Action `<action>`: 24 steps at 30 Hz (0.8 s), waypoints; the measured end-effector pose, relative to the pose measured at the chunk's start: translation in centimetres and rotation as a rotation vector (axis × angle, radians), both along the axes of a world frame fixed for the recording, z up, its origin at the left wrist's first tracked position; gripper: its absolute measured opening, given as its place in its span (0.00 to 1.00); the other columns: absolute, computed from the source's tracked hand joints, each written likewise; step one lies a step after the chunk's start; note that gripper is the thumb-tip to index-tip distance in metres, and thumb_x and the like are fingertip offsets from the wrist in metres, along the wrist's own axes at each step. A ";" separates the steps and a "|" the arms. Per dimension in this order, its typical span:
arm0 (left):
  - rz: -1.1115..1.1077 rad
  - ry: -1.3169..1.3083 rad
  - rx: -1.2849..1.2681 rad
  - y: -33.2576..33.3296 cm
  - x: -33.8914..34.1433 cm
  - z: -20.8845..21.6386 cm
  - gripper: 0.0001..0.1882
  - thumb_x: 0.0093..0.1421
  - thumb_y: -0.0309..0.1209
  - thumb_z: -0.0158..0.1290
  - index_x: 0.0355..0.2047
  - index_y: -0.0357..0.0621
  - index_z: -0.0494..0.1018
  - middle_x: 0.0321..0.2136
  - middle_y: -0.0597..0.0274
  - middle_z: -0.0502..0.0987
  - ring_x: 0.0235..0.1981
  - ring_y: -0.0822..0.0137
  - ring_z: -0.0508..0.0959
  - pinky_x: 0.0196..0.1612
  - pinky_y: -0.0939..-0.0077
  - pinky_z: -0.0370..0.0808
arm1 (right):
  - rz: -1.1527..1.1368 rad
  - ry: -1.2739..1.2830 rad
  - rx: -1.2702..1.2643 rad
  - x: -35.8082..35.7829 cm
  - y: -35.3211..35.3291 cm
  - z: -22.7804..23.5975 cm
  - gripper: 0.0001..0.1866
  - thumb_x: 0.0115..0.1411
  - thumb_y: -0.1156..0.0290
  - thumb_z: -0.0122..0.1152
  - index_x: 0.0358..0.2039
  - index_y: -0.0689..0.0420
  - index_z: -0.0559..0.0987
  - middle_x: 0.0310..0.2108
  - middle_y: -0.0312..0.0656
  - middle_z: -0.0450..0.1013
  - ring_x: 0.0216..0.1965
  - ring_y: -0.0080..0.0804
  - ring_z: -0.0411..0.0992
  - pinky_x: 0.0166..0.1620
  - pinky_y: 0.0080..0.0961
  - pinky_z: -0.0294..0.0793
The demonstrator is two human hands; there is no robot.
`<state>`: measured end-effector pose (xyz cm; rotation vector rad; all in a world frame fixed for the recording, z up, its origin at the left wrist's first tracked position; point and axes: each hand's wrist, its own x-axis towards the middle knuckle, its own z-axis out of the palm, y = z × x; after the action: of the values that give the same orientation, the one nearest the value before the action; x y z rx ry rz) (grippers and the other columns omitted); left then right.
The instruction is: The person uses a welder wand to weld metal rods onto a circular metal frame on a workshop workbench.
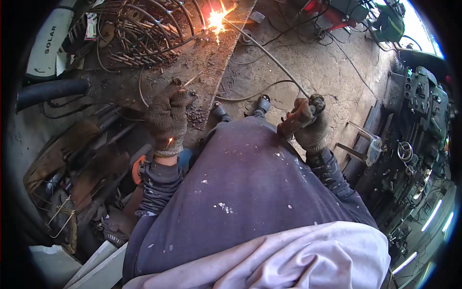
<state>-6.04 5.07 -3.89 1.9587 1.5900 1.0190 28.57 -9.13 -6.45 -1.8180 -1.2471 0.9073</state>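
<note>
Steadily guide the rod [269,55] gripped in the right hand [310,124], reaching to the sparks [216,20] at the table [211,62] — with the left hand [167,118], apparently pinching a stick [193,78], well clear.

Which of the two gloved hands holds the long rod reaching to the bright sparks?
The right hand: it grips the long rod, whose far end is at the sparks. The left hand, by the table, is apart from that rod.
</note>
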 end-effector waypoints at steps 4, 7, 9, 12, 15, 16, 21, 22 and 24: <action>0.023 -0.018 0.001 0.0 0.3 0.1 0.10 0.64 0.35 0.60 0.41 0.43 0.82 0.37 0.54 0.84 0.40 0.57 0.84 0.45 0.66 0.79 | -0.012 -0.071 0.006 -0.7 0.6 0.2 0.21 0.71 0.54 0.46 0.48 0.60 0.73 0.39 0.45 0.76 0.38 0.38 0.78 0.47 0.41 0.79; 0.017 0.015 -0.037 0.0 0.4 0.7 0.10 0.64 0.35 0.61 0.41 0.43 0.82 0.38 0.54 0.84 0.40 0.57 0.85 0.46 0.66 0.79 | -0.002 -0.082 0.004 -0.3 0.5 -0.4 0.18 0.71 0.56 0.46 0.48 0.58 0.73 0.38 0.43 0.75 0.36 0.37 0.77 0.45 0.41 0.79; -0.012 0.000 0.025 0.1 0.3 0.4 0.10 0.65 0.32 0.59 0.42 0.39 0.81 0.39 0.55 0.84 0.40 0.61 0.83 0.47 0.68 0.78 | -0.002 -0.061 -0.022 -0.5 0.8 0.0 0.17 0.71 0.57 0.45 0.48 0.56 0.73 0.38 0.43 0.75 0.34 0.36 0.76 0.44 0.41 0.79; -0.010 0.002 0.039 0.0 0.2 0.1 0.08 0.64 0.31 0.60 0.41 0.41 0.81 0.40 0.55 0.84 0.41 0.61 0.83 0.47 0.68 0.78 | -0.036 -0.082 0.084 -1.2 1.2 0.8 0.16 0.72 0.56 0.45 0.47 0.53 0.74 0.36 0.41 0.74 0.33 0.34 0.75 0.41 0.40 0.78; -0.005 -0.011 0.006 0.0 0.4 0.4 0.07 0.64 0.29 0.60 0.41 0.41 0.82 0.41 0.56 0.84 0.42 0.61 0.83 0.48 0.68 0.78 | -0.038 -0.092 0.079 -1.1 1.2 0.7 0.14 0.72 0.58 0.46 0.46 0.53 0.74 0.36 0.40 0.74 0.33 0.33 0.75 0.40 0.39 0.78; -0.006 -0.011 0.006 0.0 0.5 0.5 0.07 0.64 0.29 0.60 0.41 0.41 0.82 0.41 0.56 0.84 0.42 0.61 0.83 0.48 0.68 0.78 | -0.038 -0.095 0.049 -0.9 1.0 0.3 0.13 0.71 0.59 0.47 0.47 0.53 0.74 0.35 0.39 0.74 0.33 0.32 0.75 0.40 0.39 0.78; 0.003 -0.057 0.008 -0.3 0.6 0.9 0.09 0.65 0.33 0.59 0.40 0.40 0.80 0.37 0.57 0.84 0.39 0.61 0.84 0.44 0.67 0.80 | -0.084 -0.081 0.047 -0.5 1.0 -0.1 0.22 0.51 0.63 0.75 0.44 0.56 0.79 0.35 0.46 0.81 0.36 0.38 0.82 0.40 0.32 0.81; 0.003 -0.057 0.007 -0.3 0.6 1.2 0.09 0.65 0.33 0.59 0.40 0.40 0.80 0.37 0.57 0.84 0.39 0.61 0.84 0.44 0.67 0.80 | 0.117 -0.378 0.213 -0.2 1.0 0.4 0.23 0.52 0.65 0.71 0.48 0.56 0.77 0.37 0.43 0.79 0.38 0.37 0.80 0.42 0.33 0.79; -0.012 0.020 -0.055 -0.3 0.5 1.8 0.09 0.64 0.29 0.56 0.40 0.38 0.79 0.37 0.54 0.83 0.38 0.55 0.83 0.43 0.62 0.80 | 0.236 -0.398 0.184 -0.5 1.2 3.2 0.29 0.55 0.66 0.67 0.57 0.56 0.72 0.46 0.42 0.76 0.45 0.34 0.77 0.44 0.33 0.78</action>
<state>-5.55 4.79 -2.06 1.9456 1.5975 0.9435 28.07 -7.89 -3.24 -1.7801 -1.7615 0.5401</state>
